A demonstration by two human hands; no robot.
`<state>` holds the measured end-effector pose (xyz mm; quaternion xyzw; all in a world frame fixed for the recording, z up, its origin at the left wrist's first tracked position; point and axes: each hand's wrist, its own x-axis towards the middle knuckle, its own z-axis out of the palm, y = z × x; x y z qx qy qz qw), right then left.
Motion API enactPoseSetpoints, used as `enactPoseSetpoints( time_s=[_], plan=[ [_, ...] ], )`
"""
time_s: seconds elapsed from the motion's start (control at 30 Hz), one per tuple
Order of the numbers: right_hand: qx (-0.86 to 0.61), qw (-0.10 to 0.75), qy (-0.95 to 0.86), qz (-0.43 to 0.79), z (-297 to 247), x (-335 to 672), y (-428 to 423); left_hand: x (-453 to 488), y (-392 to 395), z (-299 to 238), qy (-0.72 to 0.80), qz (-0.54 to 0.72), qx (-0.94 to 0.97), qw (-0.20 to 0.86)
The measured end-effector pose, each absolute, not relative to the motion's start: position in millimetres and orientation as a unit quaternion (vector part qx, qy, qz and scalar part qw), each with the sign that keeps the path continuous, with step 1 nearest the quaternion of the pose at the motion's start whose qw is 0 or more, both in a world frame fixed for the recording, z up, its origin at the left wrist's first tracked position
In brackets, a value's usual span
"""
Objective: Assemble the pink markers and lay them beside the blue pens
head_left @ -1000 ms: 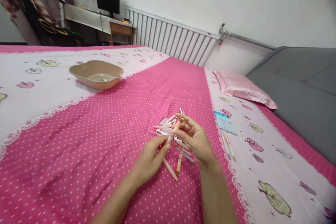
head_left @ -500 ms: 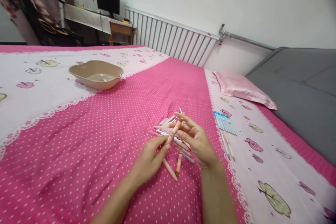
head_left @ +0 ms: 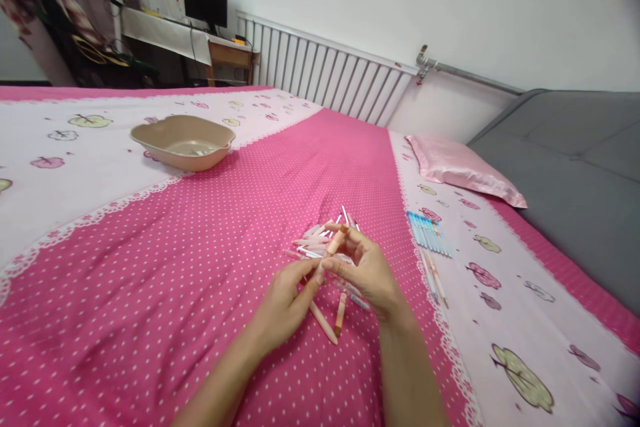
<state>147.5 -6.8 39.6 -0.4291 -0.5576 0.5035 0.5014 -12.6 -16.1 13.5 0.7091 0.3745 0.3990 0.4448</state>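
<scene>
Above a loose pile of pens (head_left: 309,242) on the bed, my left hand (head_left: 287,297) pinches the lower end of a pale peach pen (head_left: 336,242) with a brown end pointing up. My right hand (head_left: 367,273) has its thumb on the same pen near the left fingertips, and its fingers curl round the far side. Part of the pen is hidden by the fingers. Just below the hands lie a light pink pen (head_left: 324,322) and a short orange-and-brown piece (head_left: 341,315), perhaps a pen cap.
A row of blue-topped pens (head_left: 430,235) lies to the right, with a few more pens (head_left: 436,278) below it. A beige basin (head_left: 185,158) rests at the far left. A pink pillow (head_left: 463,170) lies near the grey headboard (head_left: 575,153).
My right hand has moved down and left, closing its thumb and fingers onto the pen. My left hand keeps its hold in nearly the same place.
</scene>
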Motion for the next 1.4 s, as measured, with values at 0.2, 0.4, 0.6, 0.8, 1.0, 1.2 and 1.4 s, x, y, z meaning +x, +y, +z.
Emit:
enactPoseSetpoints(
  time_s=[0.2,0.4,0.6,0.8,1.0,1.2,1.4],
  plan=[
    [-0.378,0.469,-0.552,0.577,49,150,-13,-12,-16,10,0.381,0.391,0.714,0.438],
    [-0.397,0.470,-0.535,0.579,48,150,-12,-12,-15,10,0.378,0.391,0.713,0.442],
    [-0.413,0.484,-0.535,0.556,44,148,-10,-13,-15,13,0.383,0.387,0.717,0.434],
    [-0.431,0.490,-0.568,0.501,44,144,-9,-13,-15,11,0.416,0.410,0.714,0.386],
    [-0.446,0.493,-0.578,0.473,50,134,-12,-15,-16,8,0.481,0.437,0.693,0.311],
    [-0.457,0.487,-0.576,0.472,50,128,-14,-14,-18,12,0.518,0.454,0.674,0.266],
    [-0.413,0.517,-0.552,0.506,50,140,-16,-15,-18,17,0.385,0.440,0.703,0.405]
  ],
)
